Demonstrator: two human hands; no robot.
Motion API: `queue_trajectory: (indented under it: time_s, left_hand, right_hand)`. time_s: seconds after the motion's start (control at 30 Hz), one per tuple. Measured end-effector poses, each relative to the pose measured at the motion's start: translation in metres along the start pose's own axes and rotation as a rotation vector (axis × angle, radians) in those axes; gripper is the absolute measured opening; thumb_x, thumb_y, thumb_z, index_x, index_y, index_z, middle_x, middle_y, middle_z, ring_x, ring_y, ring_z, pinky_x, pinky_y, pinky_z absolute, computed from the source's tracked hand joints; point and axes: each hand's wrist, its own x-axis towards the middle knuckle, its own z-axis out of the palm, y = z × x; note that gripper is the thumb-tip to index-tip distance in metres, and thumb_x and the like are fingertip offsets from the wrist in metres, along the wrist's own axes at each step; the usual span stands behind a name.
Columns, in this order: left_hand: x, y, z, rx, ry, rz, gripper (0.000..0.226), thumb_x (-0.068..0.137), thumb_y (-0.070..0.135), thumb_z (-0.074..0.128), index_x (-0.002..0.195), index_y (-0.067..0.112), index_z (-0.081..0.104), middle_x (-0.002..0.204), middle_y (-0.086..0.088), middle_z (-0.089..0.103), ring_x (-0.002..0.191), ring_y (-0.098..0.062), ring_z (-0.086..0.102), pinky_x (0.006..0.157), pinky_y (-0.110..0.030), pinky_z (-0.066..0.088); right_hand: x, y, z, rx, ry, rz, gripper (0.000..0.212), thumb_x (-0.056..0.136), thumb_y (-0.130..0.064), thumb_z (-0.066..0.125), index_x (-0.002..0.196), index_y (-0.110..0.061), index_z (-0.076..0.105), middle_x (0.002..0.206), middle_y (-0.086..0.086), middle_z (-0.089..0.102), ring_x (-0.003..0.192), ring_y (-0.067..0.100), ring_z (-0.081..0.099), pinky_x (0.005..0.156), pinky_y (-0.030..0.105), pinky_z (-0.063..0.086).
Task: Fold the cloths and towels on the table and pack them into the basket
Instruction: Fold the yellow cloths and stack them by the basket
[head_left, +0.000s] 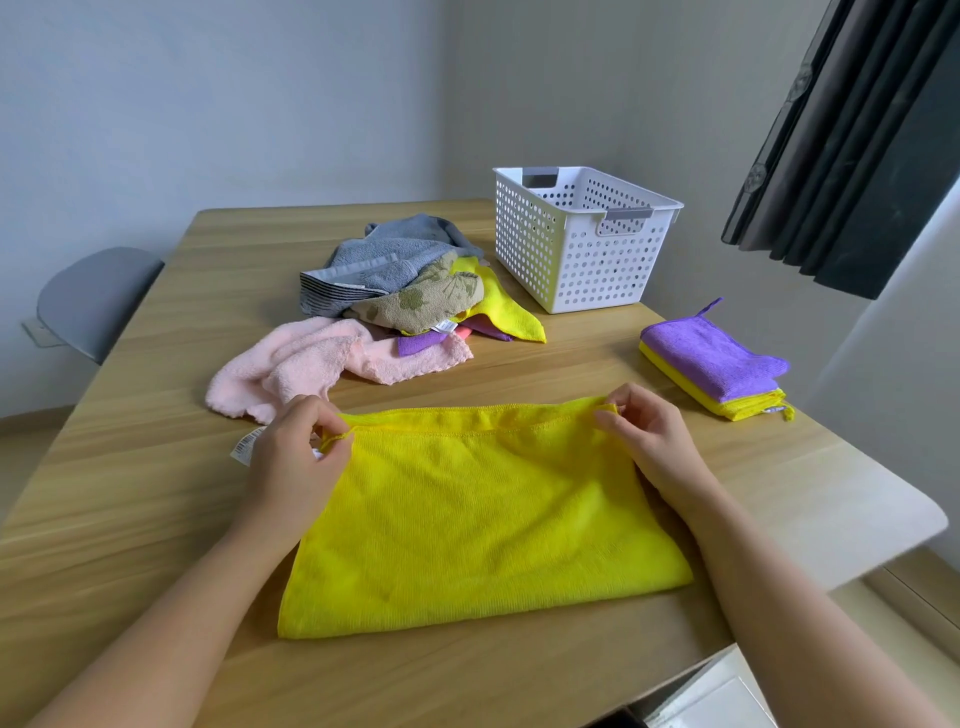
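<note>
A yellow cloth (483, 519) lies folded in half on the wooden table (130, 467) in front of me. My left hand (296, 447) pinches its far left corner and my right hand (644, 431) pinches its far right corner. Behind it lies a heap of unfolded cloths: a pink towel (311, 364), a grey towel (374, 260), an olive flowered cloth (421, 296), another yellow cloth (504, 306) and a purple one (421, 343). A white perforated basket (582, 244) stands at the back right. To the right sits a folded purple cloth (711, 353) on top of a folded yellow cloth (737, 405).
A grey chair (93, 301) stands beyond the table's left edge. Dark curtains (857, 130) hang at the upper right. The table's right edge runs just past the folded stack.
</note>
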Motion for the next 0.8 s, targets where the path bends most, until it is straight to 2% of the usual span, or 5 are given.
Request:
queue_trajectory:
  time_s: [0.1,0.27,0.5,0.67,0.8]
  left_hand:
    - [0.000,-0.001,0.000,-0.005,-0.003,0.017,0.054,0.071,-0.012,0.069,0.068,0.035,0.043,0.082,0.034,0.056,0.076,0.014,0.050,0.063,-0.001,0.035]
    - [0.000,-0.002,0.001,0.026,-0.003,0.037,0.034,0.070,-0.014,0.069,0.071,0.015,0.052,0.078,0.020,0.052,0.075,0.014,0.050,0.063,-0.001,0.035]
    - [0.000,-0.005,0.002,0.015,-0.026,-0.002,0.026,0.072,-0.011,0.070,0.072,0.011,0.055,0.074,0.015,0.057,0.074,0.007,0.051,0.060,-0.004,0.036]
    - [0.001,-0.006,0.001,0.007,-0.056,-0.004,0.029,0.072,-0.008,0.071,0.071,0.016,0.054,0.089,0.030,0.057,0.075,0.003,0.052,0.061,-0.005,0.037]
    - [0.001,-0.005,0.002,-0.028,-0.044,-0.108,0.037,0.075,-0.005,0.070,0.068,0.026,0.051,0.081,0.012,0.061,0.073,0.007,0.052,0.060,-0.006,0.037]
  right_hand:
    - [0.000,0.001,0.001,-0.072,0.043,0.000,0.017,0.086,-0.007,0.065,0.074,-0.010,0.054,0.062,-0.003,0.036,0.057,0.004,0.031,0.051,0.019,0.026]
    - [0.000,0.001,0.002,-0.034,-0.012,0.010,0.016,0.088,-0.003,0.062,0.076,-0.010,0.053,0.064,-0.001,0.044,0.058,0.005,0.036,0.051,0.017,0.029]
    - [0.012,-0.001,0.010,-0.129,-0.030,0.102,0.018,0.093,-0.012,0.056,0.077,-0.015,0.049,0.063,-0.002,0.041,0.053,0.004,0.032,0.051,0.021,0.028]
    - [0.026,0.002,0.017,-0.324,0.034,0.224,0.017,0.087,-0.020,0.063,0.071,-0.021,0.058,0.060,-0.009,0.051,0.055,0.006,0.041,0.053,0.024,0.031]
    - [0.022,0.004,0.021,-0.284,0.091,0.161,0.015,0.085,-0.020,0.067,0.071,-0.019,0.061,0.062,-0.006,0.052,0.056,0.005,0.042,0.055,0.024,0.034]
